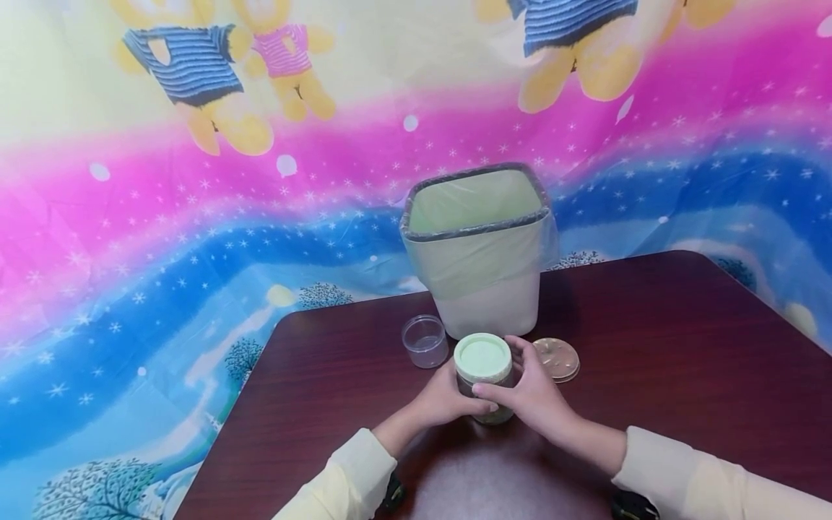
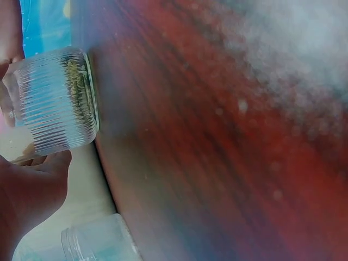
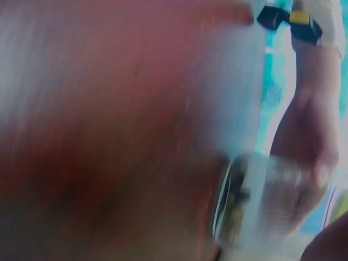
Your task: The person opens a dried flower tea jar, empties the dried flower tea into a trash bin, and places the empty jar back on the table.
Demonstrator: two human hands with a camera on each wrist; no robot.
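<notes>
A ribbed clear jar (image 1: 484,413) with a pale green lid (image 1: 483,357) stands upright near the middle of the table, between both hands. In the left wrist view, some greenish-brown dry stuff lies at the bottom of the jar (image 2: 57,103). My left hand (image 1: 448,396) grips its left side, thumb across the front. From the right, my right hand (image 1: 536,397) holds it with the thumb at the front near the lid's edge and the fingers behind. The right wrist view is blurred; it shows the jar (image 3: 261,201) and the left hand (image 3: 307,125) around it.
Behind the jar stands a pale waste bin (image 1: 487,289) lined with a clear bag. A small clear round container (image 1: 425,345) sits to the left, and a round gold-coloured disc (image 1: 557,360) lies to the right. The dark red table (image 1: 682,347) meets a printed cloth backdrop (image 1: 195,274).
</notes>
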